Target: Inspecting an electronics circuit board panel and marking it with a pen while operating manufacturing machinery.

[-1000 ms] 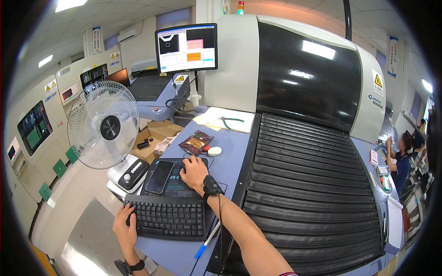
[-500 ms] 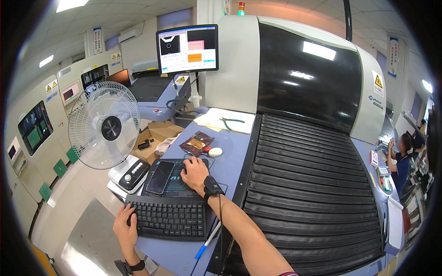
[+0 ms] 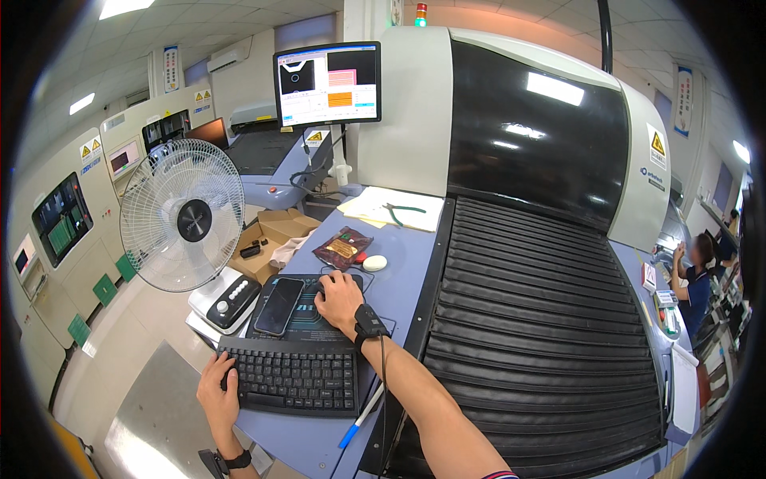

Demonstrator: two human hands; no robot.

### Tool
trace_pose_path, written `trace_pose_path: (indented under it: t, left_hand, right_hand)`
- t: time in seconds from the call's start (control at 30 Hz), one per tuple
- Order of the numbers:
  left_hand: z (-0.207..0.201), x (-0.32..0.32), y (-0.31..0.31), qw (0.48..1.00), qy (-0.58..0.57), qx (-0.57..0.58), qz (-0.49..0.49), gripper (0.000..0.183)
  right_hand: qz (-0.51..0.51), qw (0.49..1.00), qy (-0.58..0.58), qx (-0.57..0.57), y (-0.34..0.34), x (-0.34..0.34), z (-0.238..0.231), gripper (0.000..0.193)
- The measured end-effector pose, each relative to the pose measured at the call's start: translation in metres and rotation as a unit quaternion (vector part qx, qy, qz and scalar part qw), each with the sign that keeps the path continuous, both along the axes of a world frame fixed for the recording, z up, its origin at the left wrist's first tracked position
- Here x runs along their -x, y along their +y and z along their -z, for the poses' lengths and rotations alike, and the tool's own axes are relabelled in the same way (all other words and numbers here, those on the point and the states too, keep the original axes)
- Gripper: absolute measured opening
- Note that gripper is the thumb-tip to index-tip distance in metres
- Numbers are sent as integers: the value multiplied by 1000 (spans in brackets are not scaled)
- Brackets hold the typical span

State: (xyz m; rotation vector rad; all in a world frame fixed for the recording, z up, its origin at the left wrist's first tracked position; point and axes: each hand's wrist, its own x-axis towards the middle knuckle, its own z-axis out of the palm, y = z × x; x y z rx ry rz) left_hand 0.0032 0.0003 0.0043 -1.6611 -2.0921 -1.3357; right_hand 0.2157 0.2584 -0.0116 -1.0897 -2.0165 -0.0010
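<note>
1. The keyboard [image 3: 297, 380] lay on the tabletop [image 3: 407, 259], keys up, long axis running left to right.
2. My left hand [image 3: 217, 393], thumb spread, touched its left end.
3. My right hand [image 3: 341, 300] curved over the mat [image 3: 314, 321]; its grip I couldn't tell.

A hand could pass along the blue tabletop [image 3: 408, 270] right of the white oval piece [image 3: 375, 263]; the right hand [image 3: 340, 302] and phone [image 3: 280, 307] block the near left

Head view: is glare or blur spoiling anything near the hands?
Head view: left hand, right hand and keyboard look clear, without strong glare; bright reflections on the machine's dark cover and grey panel at lower left; straight edges bow toward the picture's rim.
</note>
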Motion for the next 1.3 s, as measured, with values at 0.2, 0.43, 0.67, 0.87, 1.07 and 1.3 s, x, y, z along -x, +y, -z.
trace_pose_path:
  t: [0.2, 0.43, 0.67, 0.87, 1.07, 1.3]
  left_hand:
    - [2, 2, 0, 1000, -1, -6, 5, 25]
    - [3, 3, 0, 1000, 9, -8, 6, 25]
    - [1, 0, -1, 1000, 0, -9, 3, 25]
    - [2, 1, 0, 1000, 7, -8, 5, 25]
    - [2, 2, -1, 1000, 5, -6, 4, 26]
    - [2, 1, 0, 1000, 3, -4, 2, 25]
  right_hand:
    - [-4, 1000, 1, 4, -1, 0, -2, 28]
    - [-2, 1000, 1, 11, -1, 1, -1, 28]
    - [2, 1000, -3, 9, 1, 2, 2, 28]
    - [-3, 999, 18, -29, 3, 2, 5, 24]
    - [-5, 999, 18, -28, 3, 3, 5, 24]
    - [-1, 999, 21, -28, 2, 2, 4, 23]
